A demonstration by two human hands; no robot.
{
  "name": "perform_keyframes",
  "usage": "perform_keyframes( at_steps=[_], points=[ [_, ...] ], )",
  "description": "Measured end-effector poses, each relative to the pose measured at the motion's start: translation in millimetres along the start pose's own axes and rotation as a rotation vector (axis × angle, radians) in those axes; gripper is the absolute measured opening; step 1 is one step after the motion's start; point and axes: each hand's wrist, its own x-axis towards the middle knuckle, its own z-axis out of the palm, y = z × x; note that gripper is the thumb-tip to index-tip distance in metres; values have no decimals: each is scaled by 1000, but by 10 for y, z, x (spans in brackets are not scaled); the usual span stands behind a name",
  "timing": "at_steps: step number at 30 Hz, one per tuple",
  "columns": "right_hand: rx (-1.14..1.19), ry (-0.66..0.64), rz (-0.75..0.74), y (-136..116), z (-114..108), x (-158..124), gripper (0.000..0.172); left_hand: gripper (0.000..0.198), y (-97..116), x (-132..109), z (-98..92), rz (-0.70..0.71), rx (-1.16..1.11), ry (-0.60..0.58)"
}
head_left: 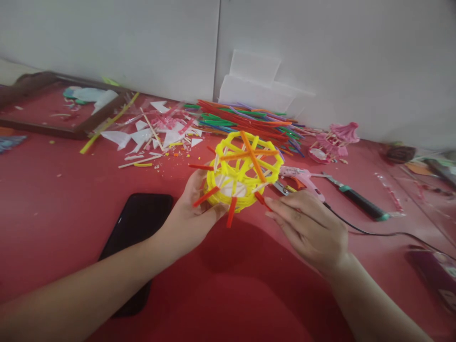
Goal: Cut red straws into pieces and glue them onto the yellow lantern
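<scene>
My left hand (194, 204) is wrapped round the base of a small round frame of yellow pipe cleaners (235, 202), held above the table. Two orange pipe cleaners (251, 154) cross over its top ring, and pale sticks run between the rings. Several short red pieces poke outward from its lower part. At the frame's right side, my right hand (306, 225) pinches a short red pipe cleaner piece (261, 199) between thumb and fingers. One end of that piece touches the frame; whether it is attached, I cannot tell.
Behind the frame lie a pile of coloured pipe cleaners (242, 121) and white scraps (142, 135). A pink glue gun (302, 179) with a cord and a utility knife (359, 199) are at right. A black phone (138, 228) lies under my left forearm. A pink model (335, 142) stands behind.
</scene>
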Motion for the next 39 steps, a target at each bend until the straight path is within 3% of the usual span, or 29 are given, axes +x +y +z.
perform_keyframes(
  at_steps=[4, 11, 18, 27, 33, 35, 39],
  points=[
    [21, 34, 4, -21, -8, 14, 29, 59, -7, 7, 6, 2, -21, -15],
    [113, 70, 147, -80, 6, 70, 25, 59, 7, 6, 10, -17, -52, -30],
    [18, 20, 6, -32, -11, 25, 26, 54, -2, 3, 5, -17, -69, -34],
    [39, 53, 114, -73, 8, 29, 25, 45, -14, 8, -25, 87, 58, -23],
    [68, 78, 117, -93, 8, 51, 26, 51, -14, 11, -21, 47, 69, -6],
    [113, 88, 183, -114, 16, 42, 23, 50, -15, 12, -15, 61, 52, -9],
    [479, 110, 589, -164, 63, 15, 12, 50, 2, 6, -6, 99, -32, -71]
  ],
)
